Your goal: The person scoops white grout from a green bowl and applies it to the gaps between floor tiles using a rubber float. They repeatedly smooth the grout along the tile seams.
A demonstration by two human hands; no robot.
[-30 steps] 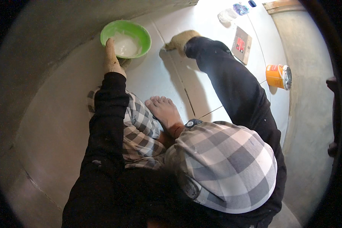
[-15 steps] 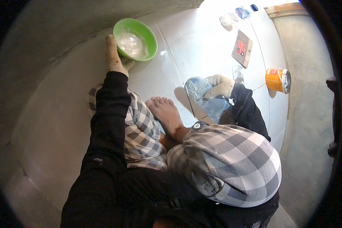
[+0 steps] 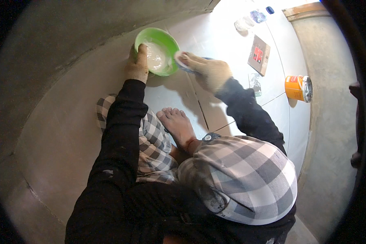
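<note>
My left hand [image 3: 138,65], in a cream knitted glove, grips the green bowl [image 3: 174,42] at its left side, with the thumb over the rim. Milky white liquid [image 3: 156,57] covers the bowl's bottom, and the bowl is tilted toward me. Just off the bowl's right rim, my right hand [image 3: 210,73], in a matching glove, is closed on a blue cloth [image 3: 183,66]. Motion blurs the cloth, and its near end looks whitish; the glove hides much of it. I cannot tell whether the cloth touches the rim.
An orange bucket [image 3: 297,88] lies near the right wall. Farther off are a flat brown cardboard piece [image 3: 258,55] and a clear plastic bottle [image 3: 251,20]. A small flat rectangular thing [image 3: 255,84] rests on the tiles, and my bare foot [image 3: 178,126] is below the bowl.
My right hand has lifted the blue cloth from the floor near my foot, up and left to the bowl. My left hand has shifted the bowl slightly right and nearer.
</note>
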